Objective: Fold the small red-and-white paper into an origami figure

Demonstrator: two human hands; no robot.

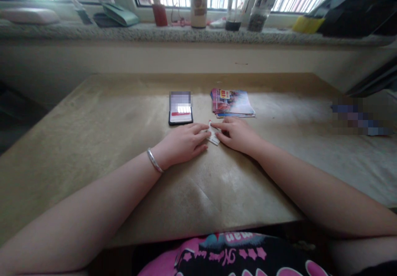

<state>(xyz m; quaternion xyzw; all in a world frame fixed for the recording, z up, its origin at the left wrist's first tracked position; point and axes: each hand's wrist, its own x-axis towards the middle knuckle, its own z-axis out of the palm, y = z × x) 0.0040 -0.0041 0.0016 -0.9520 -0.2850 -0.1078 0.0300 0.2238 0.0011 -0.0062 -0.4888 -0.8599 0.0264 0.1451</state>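
A small piece of white folded paper [213,138] with a reddish tip lies on the table between my two hands. From the left, my left hand [189,141] reaches in palm down, a silver bangle on its wrist, its fingertips holding the paper's left edge. On the other side, my right hand [237,134] holds the paper with index finger and thumb, the index at its upper end and the thumb lower down. The fingertips partly cover the paper, so its full shape is hidden.
Just beyond my left hand lies a phone [180,118] with a lit screen, partly pixelated. A stack of colourful printed sheets [234,102] sits beyond my right hand. The table [124,123] meets a wall below a stone windowsill [124,34] holding bottles and containers.
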